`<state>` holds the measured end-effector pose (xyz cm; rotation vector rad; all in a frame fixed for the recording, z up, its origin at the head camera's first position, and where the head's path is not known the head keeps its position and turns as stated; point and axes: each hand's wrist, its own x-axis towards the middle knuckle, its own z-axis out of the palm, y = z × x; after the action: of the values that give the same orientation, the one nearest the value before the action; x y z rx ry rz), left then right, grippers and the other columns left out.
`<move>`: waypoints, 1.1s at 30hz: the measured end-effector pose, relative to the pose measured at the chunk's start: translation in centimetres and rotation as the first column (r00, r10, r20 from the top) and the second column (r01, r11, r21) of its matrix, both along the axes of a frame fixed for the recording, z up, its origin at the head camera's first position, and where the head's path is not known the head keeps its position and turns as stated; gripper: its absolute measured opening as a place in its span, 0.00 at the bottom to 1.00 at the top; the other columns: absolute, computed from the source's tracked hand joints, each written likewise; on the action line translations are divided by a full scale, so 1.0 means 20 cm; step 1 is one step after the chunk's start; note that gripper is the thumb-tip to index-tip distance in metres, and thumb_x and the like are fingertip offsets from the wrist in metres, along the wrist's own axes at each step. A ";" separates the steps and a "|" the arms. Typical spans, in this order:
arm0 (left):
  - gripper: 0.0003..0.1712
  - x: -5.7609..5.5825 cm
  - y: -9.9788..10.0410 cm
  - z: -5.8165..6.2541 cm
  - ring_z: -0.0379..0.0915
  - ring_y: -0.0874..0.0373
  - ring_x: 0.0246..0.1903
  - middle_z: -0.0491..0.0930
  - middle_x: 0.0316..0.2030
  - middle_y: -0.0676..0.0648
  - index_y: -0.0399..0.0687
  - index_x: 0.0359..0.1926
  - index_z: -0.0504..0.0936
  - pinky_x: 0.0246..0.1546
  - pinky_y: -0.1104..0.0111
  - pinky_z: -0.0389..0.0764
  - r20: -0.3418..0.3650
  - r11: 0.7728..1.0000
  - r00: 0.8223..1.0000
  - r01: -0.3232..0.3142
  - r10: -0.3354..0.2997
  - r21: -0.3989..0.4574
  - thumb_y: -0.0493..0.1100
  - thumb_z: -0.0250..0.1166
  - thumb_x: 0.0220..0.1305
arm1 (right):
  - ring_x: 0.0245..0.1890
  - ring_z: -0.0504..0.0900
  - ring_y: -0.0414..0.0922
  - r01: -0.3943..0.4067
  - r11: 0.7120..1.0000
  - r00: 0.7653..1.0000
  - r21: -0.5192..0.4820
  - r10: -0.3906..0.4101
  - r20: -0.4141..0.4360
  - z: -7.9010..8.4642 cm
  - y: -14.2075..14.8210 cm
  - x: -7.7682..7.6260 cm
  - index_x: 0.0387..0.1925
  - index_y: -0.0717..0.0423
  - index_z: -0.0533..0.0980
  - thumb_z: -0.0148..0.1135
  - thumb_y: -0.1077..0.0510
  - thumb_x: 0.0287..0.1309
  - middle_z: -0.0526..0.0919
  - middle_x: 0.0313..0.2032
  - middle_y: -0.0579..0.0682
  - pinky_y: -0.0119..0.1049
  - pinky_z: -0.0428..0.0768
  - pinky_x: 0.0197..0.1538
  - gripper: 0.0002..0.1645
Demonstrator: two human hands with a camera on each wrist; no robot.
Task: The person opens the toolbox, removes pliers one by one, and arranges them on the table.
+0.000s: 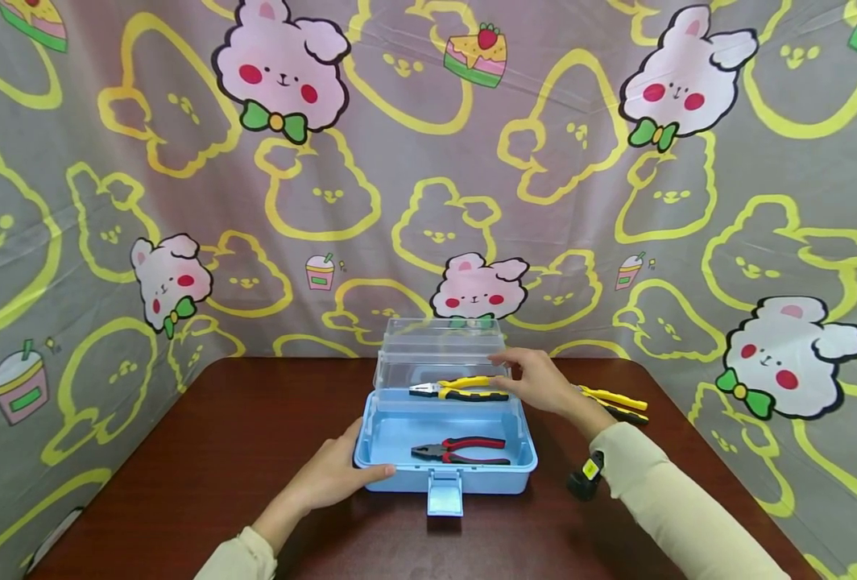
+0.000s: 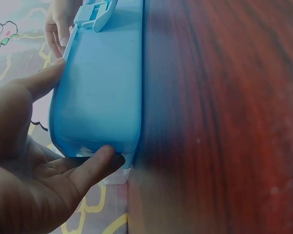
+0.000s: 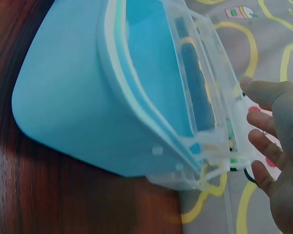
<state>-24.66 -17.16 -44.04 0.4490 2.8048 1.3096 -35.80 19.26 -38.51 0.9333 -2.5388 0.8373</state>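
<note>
A light blue toolbox stands on the table with its clear lid raised. My left hand grips its left front corner, thumb along the front rim; the left wrist view shows the fingers round the box's end. Red-and-black pliers lie inside the box. Yellow-and-black pliers lie behind them, at the clear tray or lid. My right hand is by their handle ends, and its fingers are spread near the clear plastic edge, holding nothing that I can see.
Another tool with yellow and black handles lies on the table right of the box, partly behind my right forearm. The front latch hangs down. A patterned curtain surrounds the dark red wooden table.
</note>
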 end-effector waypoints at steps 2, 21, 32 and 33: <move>0.61 0.00 0.00 0.00 0.79 0.44 0.56 0.76 0.64 0.33 0.34 0.78 0.56 0.55 0.43 0.77 -0.001 1.000 1.000 0.000 0.000 0.004 0.63 0.76 0.59 | 0.47 0.82 0.56 -0.022 1.000 1.000 0.002 0.022 0.019 0.00 -0.02 0.00 0.58 0.63 0.82 0.76 0.56 0.61 0.87 0.50 0.58 0.54 0.81 0.49 0.26; 0.60 0.00 0.00 -0.01 0.78 0.44 0.57 0.74 0.65 0.33 0.34 0.78 0.56 0.56 0.43 0.77 -0.010 1.000 1.000 0.003 -0.003 0.001 0.62 0.76 0.60 | 0.59 0.81 0.52 -0.024 0.991 0.986 0.134 0.001 0.165 -0.04 -0.16 -0.06 0.61 0.59 0.81 0.78 0.54 0.59 0.84 0.57 0.51 0.53 0.77 0.60 0.31; 0.60 -0.01 -0.01 -0.01 0.78 0.44 0.57 0.75 0.65 0.34 0.35 0.79 0.56 0.56 0.44 0.77 -0.016 1.000 1.000 0.001 -0.001 -0.009 0.62 0.76 0.60 | 0.58 0.78 0.51 0.039 0.945 0.969 0.324 -0.115 0.220 -0.01 -0.20 -0.08 0.62 0.48 0.83 0.78 0.47 0.59 0.84 0.58 0.46 0.56 0.65 0.52 0.30; 0.60 -0.01 -0.01 -0.01 0.78 0.44 0.57 0.74 0.65 0.34 0.35 0.79 0.56 0.56 0.44 0.77 -0.015 1.000 1.000 0.001 -0.001 -0.010 0.62 0.76 0.60 | 0.56 0.78 0.50 0.031 0.945 0.967 0.326 -0.110 0.228 -0.01 -0.20 -0.08 0.62 0.48 0.83 0.77 0.47 0.59 0.84 0.58 0.46 0.55 0.67 0.52 0.30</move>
<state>-24.89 -17.29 -44.31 0.4615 2.8217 1.2973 -37.47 15.25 -38.64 0.8669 -2.9671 0.5553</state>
